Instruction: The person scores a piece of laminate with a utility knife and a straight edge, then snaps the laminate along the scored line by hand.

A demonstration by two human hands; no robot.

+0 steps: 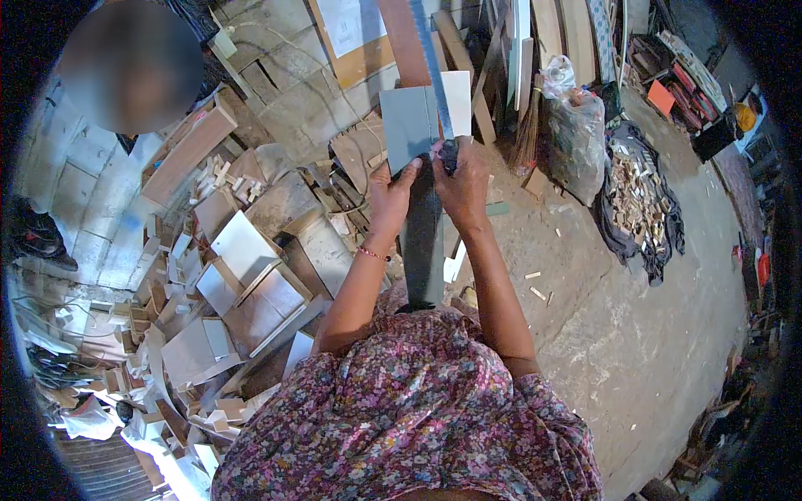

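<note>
My right hand is closed around the dark, wrapped lower end of a long, narrow saw blade. The blade points away from me and runs over a flat board, grey on its left part and white on its right. At the board's near edge, my left hand grips it with the thumb on top, its fingers partly hidden. A thin line crosses the grey face beside the blade. Below both hands a dark, narrow plank stretches toward my body.
Wooden offcuts and boxes are heaped on the left. A person is at the upper left. A filled plastic bag, a broom and a dark cloth with wood scraps lie to the right on the concrete floor.
</note>
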